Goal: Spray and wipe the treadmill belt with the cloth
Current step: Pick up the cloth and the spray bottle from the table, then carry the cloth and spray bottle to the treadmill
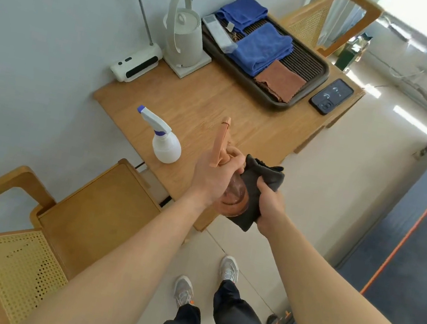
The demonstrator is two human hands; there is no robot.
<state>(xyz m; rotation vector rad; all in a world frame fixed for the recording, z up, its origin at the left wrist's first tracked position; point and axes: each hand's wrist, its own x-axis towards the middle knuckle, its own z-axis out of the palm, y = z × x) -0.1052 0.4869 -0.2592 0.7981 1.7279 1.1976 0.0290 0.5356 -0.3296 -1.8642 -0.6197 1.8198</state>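
My left hand (212, 178) grips an orange spray bottle (232, 196) by its neck, its nozzle (221, 140) pointing up and away over the wooden table (215, 110). My right hand (270, 203) holds a dark grey cloth (256, 186) bunched right beside the bottle, touching it. The treadmill belt (422, 233) is the dark surface with an orange stripe at the right, well apart from both hands.
A white spray bottle (166, 142) stands on the table near my left hand. Further back sit a kettle (184, 39), a tray (303, 97) of blue and brown cloths, and a phone (331, 96). Wooden chairs (51, 233) stand at lower left and far end.
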